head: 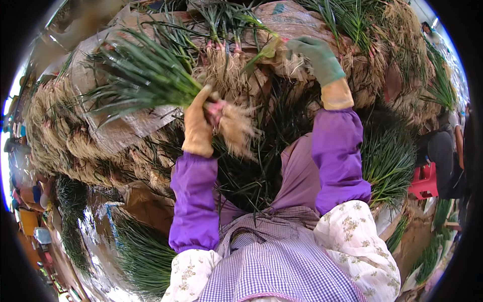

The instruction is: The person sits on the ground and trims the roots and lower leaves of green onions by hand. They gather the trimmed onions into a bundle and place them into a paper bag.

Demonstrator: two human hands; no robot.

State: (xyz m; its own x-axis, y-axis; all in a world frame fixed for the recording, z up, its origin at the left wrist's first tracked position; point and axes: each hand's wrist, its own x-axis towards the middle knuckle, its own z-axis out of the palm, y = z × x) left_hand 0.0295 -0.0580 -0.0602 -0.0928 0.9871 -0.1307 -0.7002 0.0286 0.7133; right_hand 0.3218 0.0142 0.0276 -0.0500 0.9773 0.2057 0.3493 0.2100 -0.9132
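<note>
My left hand (200, 117), in a tan work glove, grips a thick bunch of scallions (151, 79). Its leaves fan out to the upper left, blurred. Pink bulbs and pale roots (237, 126) stick out to the right of the fist. My right hand (315, 58), in a glove with a green coated front and a yellow cuff, has its fingers closed at the pink base of a scallion stalk (264, 27). A yellowed leaf (269, 50) hangs beside it. Between the hands, several loose scallions (222, 47) lie on the heap, roots towards me.
Woven sacks (290, 19) and piled rooted scallions (400, 49) rise before me. Cut leaves (256, 177) cover my lap area. Leafy heaps lie at right (388, 154) and lower left (143, 253). A person sits near a red plastic stool (424, 181) at the right.
</note>
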